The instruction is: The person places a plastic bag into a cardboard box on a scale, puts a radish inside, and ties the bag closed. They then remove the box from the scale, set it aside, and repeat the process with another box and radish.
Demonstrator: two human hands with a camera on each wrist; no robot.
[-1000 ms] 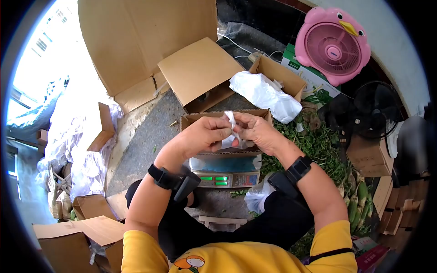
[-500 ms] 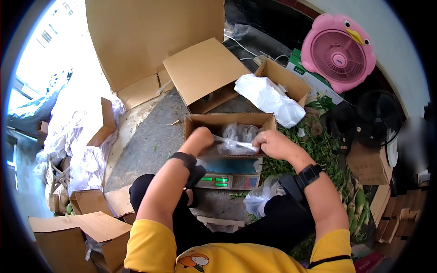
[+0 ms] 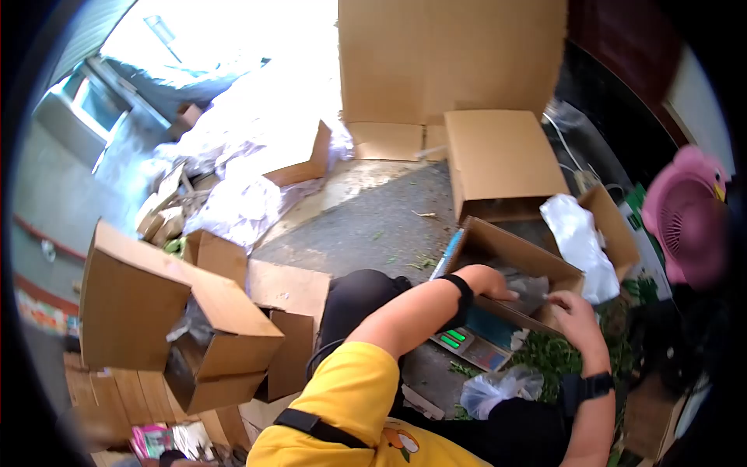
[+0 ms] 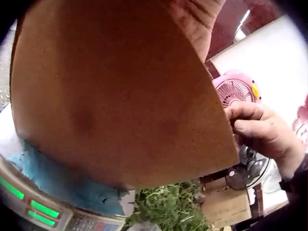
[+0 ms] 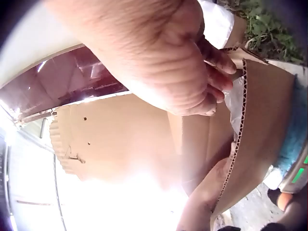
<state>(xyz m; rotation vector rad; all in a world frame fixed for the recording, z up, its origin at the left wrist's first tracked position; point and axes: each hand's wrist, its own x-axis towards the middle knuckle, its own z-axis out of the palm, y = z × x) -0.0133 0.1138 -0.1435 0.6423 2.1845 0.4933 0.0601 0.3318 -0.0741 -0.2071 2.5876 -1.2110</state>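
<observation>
An open cardboard box (image 3: 498, 241) sits tilted in view on a digital scale (image 3: 486, 346). Inside it lies a clear plastic bag (image 3: 525, 289). My left hand (image 3: 489, 282) reaches over the box's near-left wall, beside the bag; the left wrist view shows mostly box wall (image 4: 120, 96), which hides its fingers. At the right end of the box, my right hand (image 3: 576, 317) pinches the edge of the bag with curled fingers. The right wrist view has those fingers (image 5: 219, 79) right above the plastic and the left hand (image 5: 214, 180) lower along the wall.
A white plastic bag (image 3: 580, 249) drapes over another box behind. Leafy greens (image 3: 548, 362) cover the floor at right, near a pink fan (image 3: 685, 218). A closed-top carton (image 3: 502, 156) stands at the back. Open boxes (image 3: 233, 342) crowd the left side.
Both hands went down from above the box into it with the plastic bag. The head view has swung left, so the box now appears further right and turned.
</observation>
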